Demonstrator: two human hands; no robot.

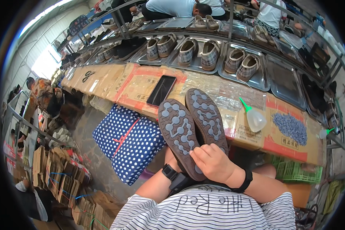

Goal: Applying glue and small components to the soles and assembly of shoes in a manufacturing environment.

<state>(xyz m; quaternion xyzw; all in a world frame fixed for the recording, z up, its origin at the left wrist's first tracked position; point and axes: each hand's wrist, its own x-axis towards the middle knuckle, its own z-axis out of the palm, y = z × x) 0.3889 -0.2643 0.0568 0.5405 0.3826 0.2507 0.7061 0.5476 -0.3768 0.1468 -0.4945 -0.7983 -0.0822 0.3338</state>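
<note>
We have a brown shoe (178, 132) and its mate (207, 115) soles up above our lap, beside the counter (132, 86). Our right hand (212, 163) curls its fingers against the nearer shoe's sole; whether they pinch anything, we cannot tell. Our left hand (172, 158) goes behind that shoe, its grasp hidden. A phone (161, 91) lies on the counter.

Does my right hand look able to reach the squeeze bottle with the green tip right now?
Likely yes: the squeeze bottle is on the cardboard, ahead and to the right of your right hand, with nothing tall between, though that hand is at the upturned shoes.
</note>
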